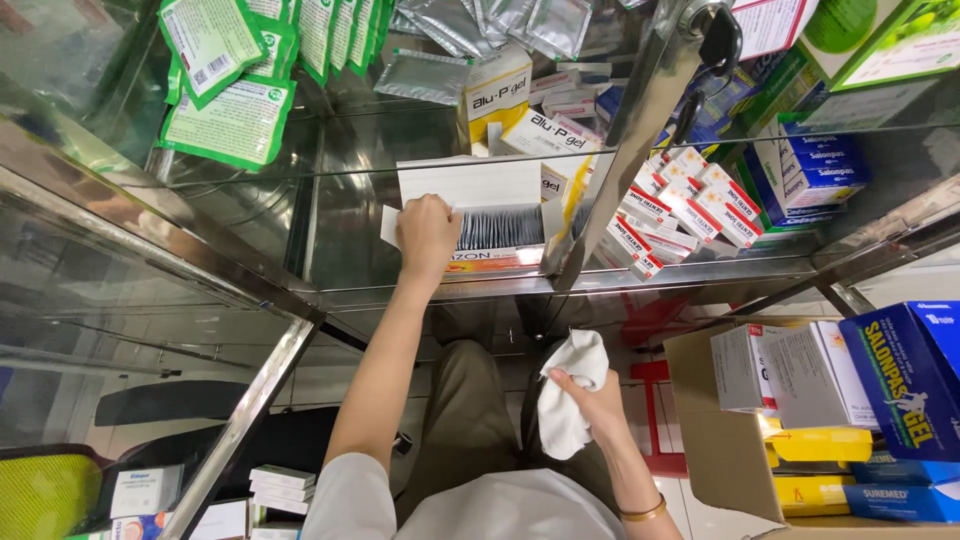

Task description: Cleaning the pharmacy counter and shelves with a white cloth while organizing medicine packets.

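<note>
My left hand (428, 236) reaches onto a glass shelf (340, 240) and grips the left end of an open white and orange carton (500, 262) filled with a row of dark sachets (500, 228). The carton's white lid flap (470, 182) stands up behind my hand. Lower down, my right hand (600, 408) is closed on a crumpled white cloth (566, 392), held above my lap. A gold bangle (645, 513) sits on that wrist.
Green sachets (225, 90) and silver packets (480, 22) hang above. Yellow and white boxes (497, 95) stand behind the carton; small red and white boxes (680, 210) and blue boxes (820, 165) fill the right shelf. A cardboard box (715, 440) of medicine cartons sits lower right. A metal frame post (240, 425) runs lower left.
</note>
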